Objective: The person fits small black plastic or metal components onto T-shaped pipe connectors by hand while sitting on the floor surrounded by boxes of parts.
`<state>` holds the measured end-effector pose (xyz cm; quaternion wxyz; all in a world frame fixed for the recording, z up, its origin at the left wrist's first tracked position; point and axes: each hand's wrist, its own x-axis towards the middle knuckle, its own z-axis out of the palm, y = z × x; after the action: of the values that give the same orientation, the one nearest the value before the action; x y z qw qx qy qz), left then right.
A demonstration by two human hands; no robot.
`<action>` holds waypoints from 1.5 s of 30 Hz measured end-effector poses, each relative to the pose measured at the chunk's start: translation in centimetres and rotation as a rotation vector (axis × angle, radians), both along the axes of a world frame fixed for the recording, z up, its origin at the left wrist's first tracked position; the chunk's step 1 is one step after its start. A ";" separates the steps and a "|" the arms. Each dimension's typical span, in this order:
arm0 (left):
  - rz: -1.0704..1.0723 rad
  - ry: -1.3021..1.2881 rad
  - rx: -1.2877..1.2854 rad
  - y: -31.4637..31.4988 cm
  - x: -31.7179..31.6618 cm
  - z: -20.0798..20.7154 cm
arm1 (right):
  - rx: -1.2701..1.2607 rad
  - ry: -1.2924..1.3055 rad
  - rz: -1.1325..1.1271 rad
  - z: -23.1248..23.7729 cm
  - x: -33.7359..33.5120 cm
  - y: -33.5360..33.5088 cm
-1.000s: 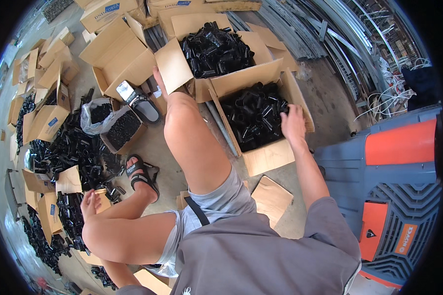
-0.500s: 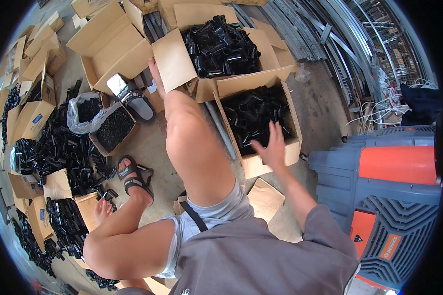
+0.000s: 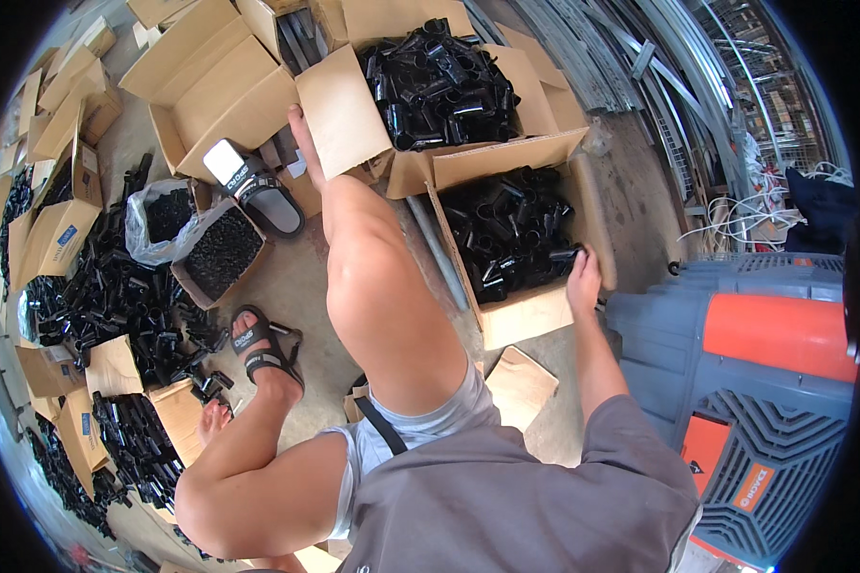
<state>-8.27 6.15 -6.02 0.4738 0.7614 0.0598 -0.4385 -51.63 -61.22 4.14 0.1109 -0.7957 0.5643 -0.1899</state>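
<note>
My right hand (image 3: 585, 279) is at the right side of an open cardboard box (image 3: 526, 323) filled with black tubular fittings (image 3: 506, 224). Its fingers are closed around the end of one black fitting (image 3: 565, 254), just inside the box's near right corner. At lower left, beyond my bent knee, my left hand (image 3: 214, 421) has its fingers curled beside black fittings (image 3: 210, 386). What it holds, if anything, is hard to make out. A large heap of black fittings (image 3: 129, 296) lies on the floor beyond it.
A second box of black fittings (image 3: 440, 86) stands behind the first. An open carton (image 3: 205, 81) and a small box of black pieces (image 3: 222, 256) sit at left, near a loose sandal (image 3: 263, 196). A grey-orange machine (image 3: 736, 363) stands at right, below metal bars (image 3: 583, 57).
My right hand has moved right from over the fittings to the box's side and closed on one. The box's right flap has swung outward. My left hand has shifted slightly down and right.
</note>
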 end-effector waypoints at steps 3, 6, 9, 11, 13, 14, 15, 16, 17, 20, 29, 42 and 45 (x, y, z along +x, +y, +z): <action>0.021 0.000 0.021 -0.7 0.1 -0.9 | -0.120 0.169 0.034 -1.1 0.6 -3.4; 0.069 -0.016 0.041 -0.9 0.0 -1.4 | -0.138 0.382 -0.008 -1.4 1.8 -4.0; 0.150 -0.074 0.054 0.6 0.3 -0.8 | -0.049 0.553 0.018 -0.4 4.7 -4.8; 0.212 -0.141 0.093 3.0 0.5 -0.2 | 0.030 0.648 0.053 0.0 7.0 -3.8; 0.240 -0.246 0.147 2.9 0.0 -0.1 | -0.056 0.752 0.021 2.3 8.4 -1.2; 0.247 -0.307 0.199 3.0 0.0 0.3 | -0.104 0.773 0.002 3.2 8.7 0.6; 0.256 -0.365 0.253 3.3 0.0 0.6 | -0.159 0.755 0.004 4.4 9.1 2.5; 0.261 -0.422 0.311 3.5 0.2 0.9 | -0.224 0.705 0.031 5.7 9.7 4.0; 0.258 -0.481 0.352 3.0 0.8 1.0 | -0.410 0.504 0.127 3.9 6.7 1.7; 0.221 -0.592 0.579 5.3 0.8 2.2 | -0.369 0.179 0.340 4.0 13.9 7.5; 0.113 -0.516 0.785 3.4 -1.2 -1.0 | -0.121 0.266 0.584 2.8 23.2 17.5; 0.181 -0.433 0.475 4.5 -2.7 -0.8 | -0.126 0.186 0.412 13.9 31.9 9.3; 0.373 -0.447 0.144 2.9 -1.2 -1.5 | -0.139 -0.230 0.497 22.8 38.1 16.3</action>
<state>-9.45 9.06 -7.47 0.4923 0.8466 0.1238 -0.1599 -13.57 -44.92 26.93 0.1624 -0.8887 0.3211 -0.2843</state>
